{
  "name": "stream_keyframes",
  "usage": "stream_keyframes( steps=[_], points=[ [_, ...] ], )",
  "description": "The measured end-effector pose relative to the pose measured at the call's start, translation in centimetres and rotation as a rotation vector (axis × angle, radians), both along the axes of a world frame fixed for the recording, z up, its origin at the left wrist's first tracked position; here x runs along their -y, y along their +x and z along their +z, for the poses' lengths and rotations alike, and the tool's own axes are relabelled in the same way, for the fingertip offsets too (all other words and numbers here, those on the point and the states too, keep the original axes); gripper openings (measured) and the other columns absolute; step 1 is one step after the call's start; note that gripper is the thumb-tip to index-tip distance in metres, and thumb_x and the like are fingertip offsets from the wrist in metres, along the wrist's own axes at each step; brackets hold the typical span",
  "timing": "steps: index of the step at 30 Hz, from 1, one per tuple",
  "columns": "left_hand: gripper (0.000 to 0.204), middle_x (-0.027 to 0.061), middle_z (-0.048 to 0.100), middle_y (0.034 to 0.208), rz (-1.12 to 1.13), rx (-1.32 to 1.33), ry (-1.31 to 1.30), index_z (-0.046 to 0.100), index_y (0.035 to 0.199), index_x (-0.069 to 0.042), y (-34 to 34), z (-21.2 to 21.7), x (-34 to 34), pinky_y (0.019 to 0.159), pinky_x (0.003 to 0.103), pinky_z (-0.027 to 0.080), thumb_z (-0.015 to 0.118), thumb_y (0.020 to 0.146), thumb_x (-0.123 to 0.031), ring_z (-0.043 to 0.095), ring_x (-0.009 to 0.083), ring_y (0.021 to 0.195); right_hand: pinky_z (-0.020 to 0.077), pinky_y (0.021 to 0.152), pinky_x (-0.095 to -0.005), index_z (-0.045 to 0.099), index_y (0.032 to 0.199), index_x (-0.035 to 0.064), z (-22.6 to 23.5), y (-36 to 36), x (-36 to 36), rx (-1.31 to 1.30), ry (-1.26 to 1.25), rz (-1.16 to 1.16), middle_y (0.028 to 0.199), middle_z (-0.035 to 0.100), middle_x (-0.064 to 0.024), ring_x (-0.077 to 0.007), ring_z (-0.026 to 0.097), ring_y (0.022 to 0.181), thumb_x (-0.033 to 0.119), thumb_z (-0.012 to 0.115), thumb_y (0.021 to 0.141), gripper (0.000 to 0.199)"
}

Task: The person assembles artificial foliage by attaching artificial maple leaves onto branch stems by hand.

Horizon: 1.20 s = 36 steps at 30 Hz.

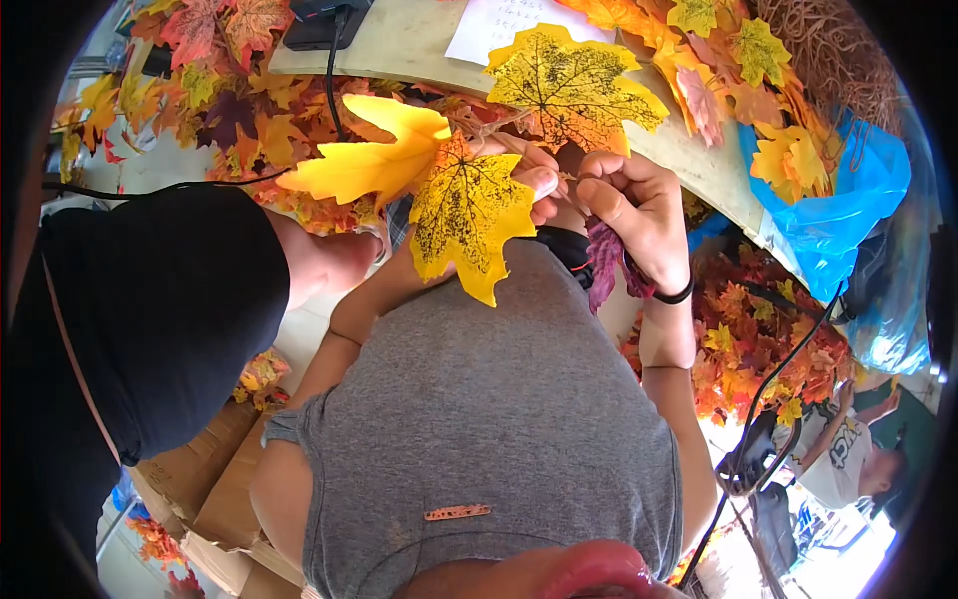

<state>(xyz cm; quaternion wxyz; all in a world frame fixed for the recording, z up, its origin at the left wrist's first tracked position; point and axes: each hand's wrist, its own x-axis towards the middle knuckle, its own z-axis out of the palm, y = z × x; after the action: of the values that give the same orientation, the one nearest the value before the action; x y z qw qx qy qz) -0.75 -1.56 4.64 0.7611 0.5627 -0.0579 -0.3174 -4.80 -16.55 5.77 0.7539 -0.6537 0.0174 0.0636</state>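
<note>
A yellow artificial maple leaf [469, 215] is pinched at its stem between the fingers of the left hand [534, 170], held above the grey shirt [489, 399]. Just beside it, the right hand [639, 205] is closed on a dark purple leaf [604, 265]. A blue plastic bag [848, 200] is seen at the far right on the table [399, 40].

Artificial maple leaves on one stem

A plain yellow leaf [364, 160], a yellow leaf veined with black speckling [469, 215] hanging point-down, and a larger speckled yellow-orange leaf [574, 88] fan upward above the chest; a dark purple leaf [604, 262] droops below them.
</note>
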Motion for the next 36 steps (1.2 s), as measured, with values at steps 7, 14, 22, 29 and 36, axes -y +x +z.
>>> stream_keyframes(
  steps=[7, 14, 22, 29, 36],
  points=[
    [0.017, 0.0095, 0.051, 0.071, 0.014, 0.000, 0.019, 0.045, 0.081, 0.000, -0.3, 0.5, 0.1, 0.055, 0.023, 0.040, 0.051, 0.070, -0.013, 0.048, 0.0134, 0.058, 0.0366, 0.050, -0.0156, 0.046, 0.071, -0.0032, -0.1, -0.3, 0.2, 0.014, 0.033, 0.002, 0.061, 0.050, -0.0026, -0.0049, 0.046, 0.054, 0.003, 0.048, 0.070, 0.007],
    [0.016, 0.0091, 0.051, 0.071, -0.074, 0.000, 0.056, 0.045, 0.080, -0.001, -0.5, 0.7, 0.1, 0.055, 0.023, 0.041, 0.050, 0.071, -0.012, 0.049, 0.0130, 0.059, 0.0371, 0.053, -0.0154, 0.046, 0.072, -0.0034, -0.2, -0.5, -0.2, -0.054, 0.055, 0.013, 0.065, 0.051, -0.0030, -0.0047, 0.047, 0.059, 0.002, 0.049, 0.070, 0.007],
    [0.016, 0.0081, 0.052, 0.068, 0.011, 0.021, -0.014, 0.045, 0.078, -0.001, -0.9, 0.1, 0.3, 0.051, 0.021, 0.040, 0.051, 0.071, -0.014, 0.049, 0.0122, 0.054, 0.0374, 0.055, -0.0163, 0.046, 0.075, -0.0037, -0.5, -1.0, 0.1, -0.036, 0.094, 0.006, 0.067, 0.051, -0.0038, -0.0056, 0.047, 0.060, 0.004, 0.047, 0.070, 0.009],
    [0.016, 0.0076, 0.052, 0.067, -0.086, 0.126, 0.259, 0.046, 0.079, -0.002, -0.8, 1.6, 0.2, 0.053, 0.020, 0.040, 0.049, 0.072, -0.016, 0.050, 0.0110, 0.058, 0.0340, 0.051, -0.0144, 0.046, 0.074, -0.0028, -0.6, -1.0, -0.6, -0.053, 0.056, -0.074, 0.065, 0.050, -0.0011, -0.0026, 0.043, 0.058, 0.003, 0.048, 0.069, 0.008],
    [0.029, 0.0023, 0.050, 0.069, -0.191, 0.087, 0.097, 0.048, 0.077, -0.001, -0.4, -0.1, -0.2, 0.057, 0.020, 0.038, 0.033, 0.077, -0.026, 0.047, 0.0108, 0.062, 0.0315, 0.048, -0.0151, 0.046, 0.076, -0.0028, -0.9, -1.5, -0.1, -0.064, -0.102, 0.042, 0.063, 0.046, 0.0022, -0.0017, 0.039, 0.056, 0.003, 0.049, 0.068, 0.010]
  ],
)
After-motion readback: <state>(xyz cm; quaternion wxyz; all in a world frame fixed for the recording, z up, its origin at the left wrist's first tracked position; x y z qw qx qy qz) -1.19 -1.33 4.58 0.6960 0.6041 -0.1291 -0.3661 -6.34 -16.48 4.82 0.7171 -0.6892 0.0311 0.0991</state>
